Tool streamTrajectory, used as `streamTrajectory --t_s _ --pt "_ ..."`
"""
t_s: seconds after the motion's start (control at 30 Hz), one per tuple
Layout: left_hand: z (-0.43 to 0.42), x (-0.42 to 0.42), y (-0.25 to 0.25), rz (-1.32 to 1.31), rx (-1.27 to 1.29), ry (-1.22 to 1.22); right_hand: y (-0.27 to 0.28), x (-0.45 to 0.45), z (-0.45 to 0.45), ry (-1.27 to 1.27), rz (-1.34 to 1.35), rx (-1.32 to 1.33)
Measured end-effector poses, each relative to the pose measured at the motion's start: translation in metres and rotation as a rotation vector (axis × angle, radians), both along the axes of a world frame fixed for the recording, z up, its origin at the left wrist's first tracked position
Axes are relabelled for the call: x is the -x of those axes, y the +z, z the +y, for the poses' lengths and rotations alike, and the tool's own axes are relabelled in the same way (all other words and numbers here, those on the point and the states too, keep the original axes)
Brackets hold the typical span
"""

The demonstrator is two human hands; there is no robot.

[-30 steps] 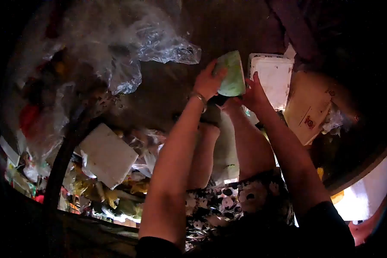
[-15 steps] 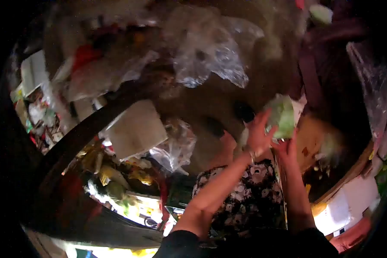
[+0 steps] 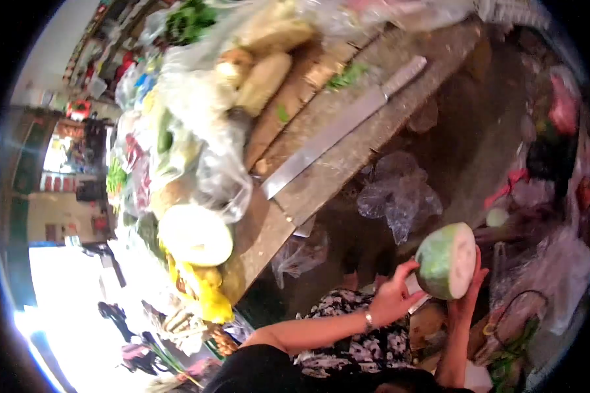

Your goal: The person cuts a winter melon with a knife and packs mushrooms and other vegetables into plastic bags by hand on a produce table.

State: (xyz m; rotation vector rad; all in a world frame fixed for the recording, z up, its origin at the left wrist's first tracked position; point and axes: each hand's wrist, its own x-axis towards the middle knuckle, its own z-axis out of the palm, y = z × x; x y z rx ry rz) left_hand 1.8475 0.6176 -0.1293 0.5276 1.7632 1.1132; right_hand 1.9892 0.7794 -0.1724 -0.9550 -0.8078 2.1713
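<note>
A cut winter melon (image 3: pixel 437 262) with green skin shows its pale cut face towards the right. My right hand (image 3: pixel 476 280) holds it from below and from the right, its fingers partly hidden behind the melon. My left hand (image 3: pixel 393 298), with a band at the wrist, is at the melon's left side. Its index finger and thumb are apart, and the index fingertip is at or very near the skin. A large knife (image 3: pixel 337 137) lies on the wooden table (image 3: pixel 367 157), beyond my hands.
On the table's left side are a large cut melon (image 3: pixel 195 236), pale long vegetables (image 3: pixel 265 82), clear plastic bags (image 3: pixel 223 177) and a yellow bag (image 3: pixel 213 301). Another clear bag (image 3: pixel 400 193) lies below the table edge. Plastic sheeting (image 3: pixel 557 281) is at the right.
My view has swung up from the dim floor to the table. The melon is now held with its cut face showing, and my left hand has drawn back from over it.
</note>
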Motion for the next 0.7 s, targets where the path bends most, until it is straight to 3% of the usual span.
streamTrajectory --t_s 0.1,0.17,0.2,0.27,0.3,0.37,0.4,0.43,0.47,0.57,0.6,0.67,0.7 --pt "-0.022 0.016 0.053 0.191 -0.175 0.196 0.086 0.053 0.004 0.236 0.156 -0.166" --pt "-0.018 0.033 0.072 0.390 -0.310 0.309 0.142 0.101 0.010 0.356 0.024 -0.464" --pt "-0.023 0.043 0.086 0.179 -0.275 0.351 0.160 0.122 0.011 0.398 -0.006 -0.531" --pt "-0.022 0.060 0.074 0.224 -0.454 0.461 0.171 0.164 0.021 0.492 0.141 -0.504" --pt "-0.021 0.071 0.095 0.074 -0.472 0.512 0.183 0.187 0.024 0.535 0.126 -0.586" --pt "-0.019 0.100 0.114 0.021 -0.551 0.586 0.208 0.233 0.023 0.620 0.082 -0.760" --pt "-0.021 0.115 0.120 0.012 -0.542 0.594 0.216 0.255 0.022 0.663 0.063 -0.743" --pt "-0.019 0.131 0.117 0.197 -0.598 0.600 0.221 0.277 0.017 0.654 0.040 -0.814" --pt "-0.025 0.144 0.119 0.037 -0.558 0.608 0.223 0.299 0.012 0.646 0.022 -0.886" --pt "-0.035 0.186 0.123 -0.105 -0.449 0.578 0.213 0.351 -0.002 0.723 -0.010 -1.119" --pt "-0.035 0.207 0.069 -0.002 -0.385 0.492 0.199 0.364 -0.002 0.759 -0.132 -1.218" --pt "-0.032 0.230 0.067 -0.021 -0.402 0.576 0.183 0.381 -0.007 0.707 -0.079 -1.293" --pt "-0.027 0.237 0.094 -0.014 -0.459 0.733 0.179 0.387 -0.003 0.793 -0.083 -1.196"
